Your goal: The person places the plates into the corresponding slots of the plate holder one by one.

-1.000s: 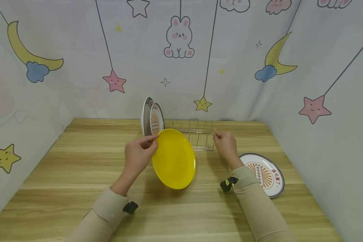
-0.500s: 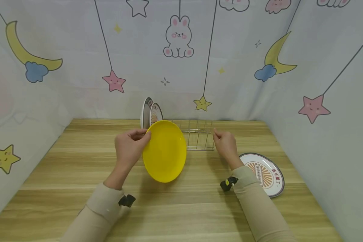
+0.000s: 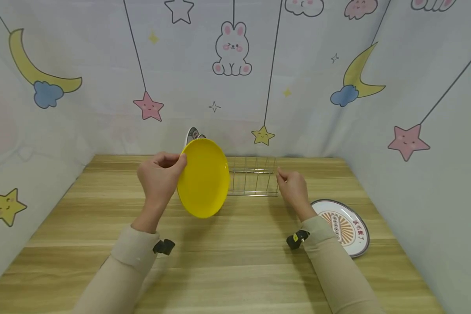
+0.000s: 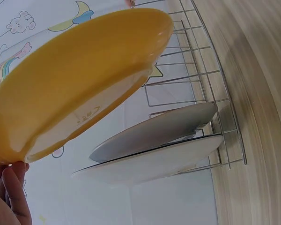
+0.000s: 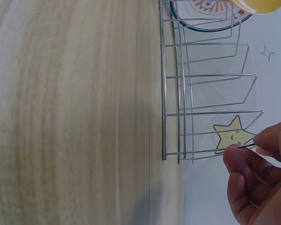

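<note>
A yellow plate (image 3: 204, 179) is held tilted up by my left hand (image 3: 158, 176), which pinches its upper left rim between thumb and fingers. In the left wrist view the underside of the yellow plate (image 4: 84, 79) faces the camera, beside two white plates (image 4: 154, 161) standing in the wire dish rack (image 4: 210, 61). My right hand (image 3: 293, 186) pinches the end wire of the dish rack (image 3: 253, 181) at its right side. In the head view the yellow plate covers most of the two standing plates and the rack's left part.
A white plate (image 3: 355, 231) with an orange sunburst print lies flat on the wooden table (image 3: 235, 270) at right, partly under the right sleeve (image 3: 329, 261). A printed cloth backdrop (image 3: 298, 122) rises behind the table and along both sides.
My left hand has carried the yellow plate left and away from me, up in front of the standing plates. The right hand and the dish rack have stayed in place.
</note>
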{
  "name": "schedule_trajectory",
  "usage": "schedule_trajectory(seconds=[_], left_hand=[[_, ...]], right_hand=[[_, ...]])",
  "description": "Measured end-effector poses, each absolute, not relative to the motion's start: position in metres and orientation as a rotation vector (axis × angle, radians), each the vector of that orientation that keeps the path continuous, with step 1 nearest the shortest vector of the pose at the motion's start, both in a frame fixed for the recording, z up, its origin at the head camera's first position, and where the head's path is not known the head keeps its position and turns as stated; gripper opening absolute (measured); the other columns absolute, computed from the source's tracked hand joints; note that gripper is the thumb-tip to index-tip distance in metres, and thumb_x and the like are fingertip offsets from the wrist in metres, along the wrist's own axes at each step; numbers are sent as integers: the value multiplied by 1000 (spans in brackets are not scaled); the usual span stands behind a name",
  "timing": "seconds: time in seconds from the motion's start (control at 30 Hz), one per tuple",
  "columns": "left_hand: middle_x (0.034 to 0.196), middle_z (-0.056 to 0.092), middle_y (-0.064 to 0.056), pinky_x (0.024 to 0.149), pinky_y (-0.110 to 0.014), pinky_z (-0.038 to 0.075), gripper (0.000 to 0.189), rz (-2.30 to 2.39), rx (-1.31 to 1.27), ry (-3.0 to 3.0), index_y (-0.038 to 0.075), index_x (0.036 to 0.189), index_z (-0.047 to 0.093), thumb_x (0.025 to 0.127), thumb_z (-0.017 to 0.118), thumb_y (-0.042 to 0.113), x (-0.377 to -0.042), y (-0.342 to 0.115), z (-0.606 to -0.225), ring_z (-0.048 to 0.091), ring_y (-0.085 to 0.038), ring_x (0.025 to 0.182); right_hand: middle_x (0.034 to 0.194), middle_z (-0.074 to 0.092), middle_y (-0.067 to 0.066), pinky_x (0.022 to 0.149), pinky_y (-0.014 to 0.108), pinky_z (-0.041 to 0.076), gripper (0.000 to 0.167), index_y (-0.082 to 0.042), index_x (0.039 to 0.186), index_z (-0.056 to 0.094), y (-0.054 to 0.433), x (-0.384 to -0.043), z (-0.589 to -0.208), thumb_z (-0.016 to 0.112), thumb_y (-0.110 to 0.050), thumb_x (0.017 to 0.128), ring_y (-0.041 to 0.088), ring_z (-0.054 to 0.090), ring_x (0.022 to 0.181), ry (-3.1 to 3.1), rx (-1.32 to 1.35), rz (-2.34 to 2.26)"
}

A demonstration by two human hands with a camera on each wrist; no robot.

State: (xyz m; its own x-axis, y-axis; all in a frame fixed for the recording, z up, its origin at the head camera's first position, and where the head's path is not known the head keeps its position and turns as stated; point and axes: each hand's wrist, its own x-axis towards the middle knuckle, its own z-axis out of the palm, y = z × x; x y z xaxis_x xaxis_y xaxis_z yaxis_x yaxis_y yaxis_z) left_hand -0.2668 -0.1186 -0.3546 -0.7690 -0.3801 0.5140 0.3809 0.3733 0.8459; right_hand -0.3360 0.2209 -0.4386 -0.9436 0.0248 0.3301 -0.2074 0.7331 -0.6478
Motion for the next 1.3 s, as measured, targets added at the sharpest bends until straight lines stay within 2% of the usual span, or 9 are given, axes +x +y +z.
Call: schedule_trajectory(seconds=[0.6, 0.87, 1.3], left_hand=[[71, 70, -5, 54, -16, 52, 28, -1349, 33, -1809, 2, 78, 77, 83, 79, 29, -284, -122, -343, 62, -12, 58], [71, 70, -4, 55, -16, 51, 29, -1326, 43, -1795, 3, 78, 77, 83, 79, 32, -289, -118, -345, 60, -11, 58], [77, 71, -6, 59, -17, 54, 23, -1419, -61, -1807, 1, 87, 76, 86, 78, 24, -289, -98, -359, 61, -12, 63]], right_hand=[[104, 73, 13, 42, 27, 35, 27, -4, 121, 68, 220, -338, -438, 64, -12, 96, 13, 43, 47, -2612, 163, 1030], [100, 74, 12, 44, 29, 37, 26, -5, 120, 69, 220, -337, -440, 64, -13, 96, 15, 45, 48, -2620, 140, 1024], [102, 73, 12, 51, 32, 41, 26, -6, 119, 70, 221, -335, -437, 64, -14, 96, 19, 52, 56, -2615, 119, 1014]])
